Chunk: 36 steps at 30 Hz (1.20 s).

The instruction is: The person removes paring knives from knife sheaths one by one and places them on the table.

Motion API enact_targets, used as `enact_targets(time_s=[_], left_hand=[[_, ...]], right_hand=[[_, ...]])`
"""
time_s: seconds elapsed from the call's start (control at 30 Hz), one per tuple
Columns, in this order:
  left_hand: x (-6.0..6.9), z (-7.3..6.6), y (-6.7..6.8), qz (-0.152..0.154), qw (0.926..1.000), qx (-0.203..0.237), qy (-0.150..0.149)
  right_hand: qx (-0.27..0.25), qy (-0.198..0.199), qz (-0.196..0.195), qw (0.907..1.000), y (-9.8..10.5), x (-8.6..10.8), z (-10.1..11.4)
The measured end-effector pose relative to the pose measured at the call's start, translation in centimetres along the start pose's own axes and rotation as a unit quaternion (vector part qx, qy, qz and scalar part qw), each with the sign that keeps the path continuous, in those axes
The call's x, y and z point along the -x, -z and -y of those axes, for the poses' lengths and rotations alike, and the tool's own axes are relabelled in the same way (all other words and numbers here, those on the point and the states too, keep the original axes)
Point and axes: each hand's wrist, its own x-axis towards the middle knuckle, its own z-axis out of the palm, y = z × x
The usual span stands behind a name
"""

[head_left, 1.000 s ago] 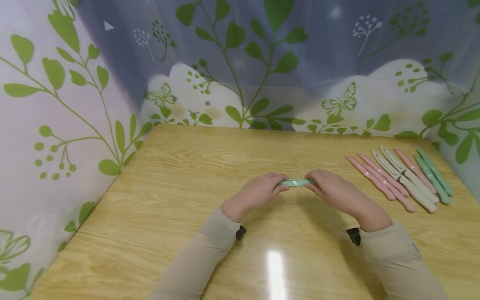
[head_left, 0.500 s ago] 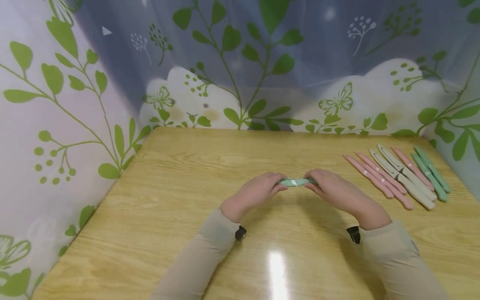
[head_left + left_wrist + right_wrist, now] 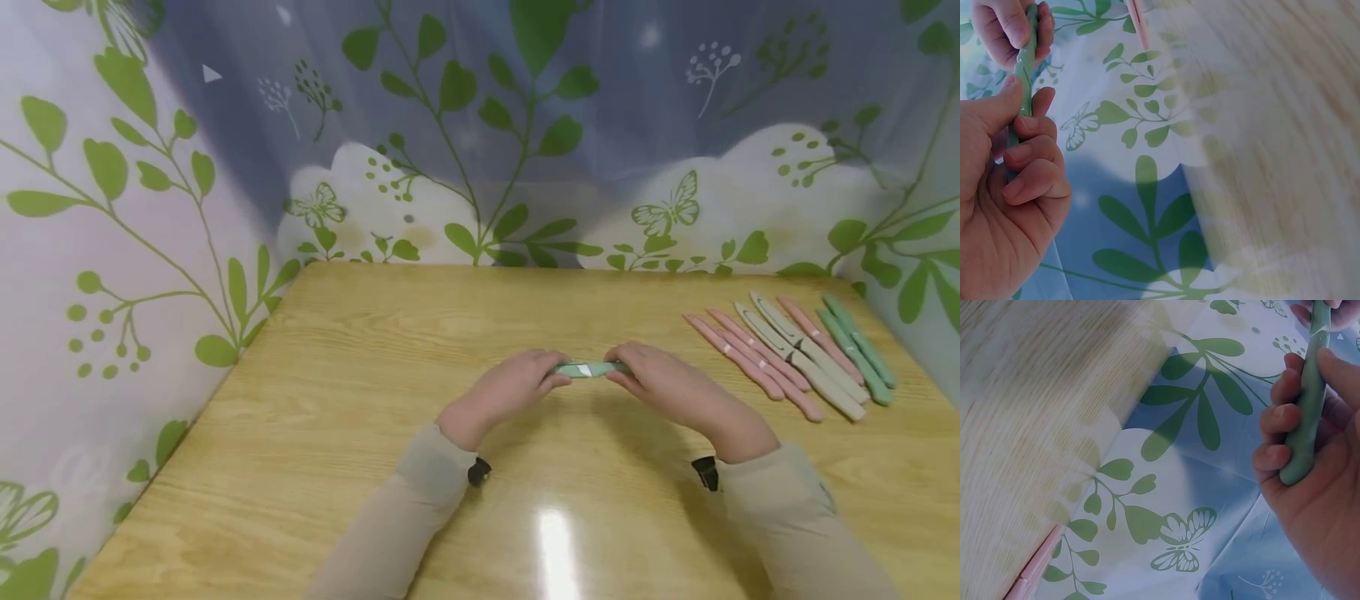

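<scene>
A slim green knife-shaped item (image 3: 587, 370) with a white band is held level above the middle of the table, one end in each hand. My left hand (image 3: 506, 394) pinches its left end between thumb and fingers. At the other end, my right hand (image 3: 675, 390) grips the rounded handle. In the left wrist view the green item (image 3: 1027, 69) runs up from my left hand (image 3: 1016, 175) to the other hand. The right wrist view shows the handle (image 3: 1307, 419) lying across the curled fingers of my right hand (image 3: 1316, 456).
On the wooden table (image 3: 360, 350), at the right, several similar items lie side by side: pink ones (image 3: 735, 357), cream ones (image 3: 813, 367) and green ones (image 3: 855, 354). Walls with a leaf print (image 3: 457, 200) stand behind the table and to its left and right.
The head view has shifted slightly, so the scene sits a little lower and further left than at first. Both hands keep their hold on the green item.
</scene>
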Motion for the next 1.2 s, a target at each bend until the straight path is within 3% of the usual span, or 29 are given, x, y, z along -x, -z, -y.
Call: enact_targets(time_s=[0.87, 1.2], left_hand=[[0.10, -0.03, -0.26, -0.009, 0.9999, -0.005, 0.002], [0.16, 0.10, -0.29, 0.001, 0.9999, 0.009, 0.009]], right_hand=[[-0.002, -0.003, 0.000, 1.0000, 0.20, 0.24, 0.14], [-0.006, 0.006, -0.003, 1.0000, 0.05, 0.26, -0.19]])
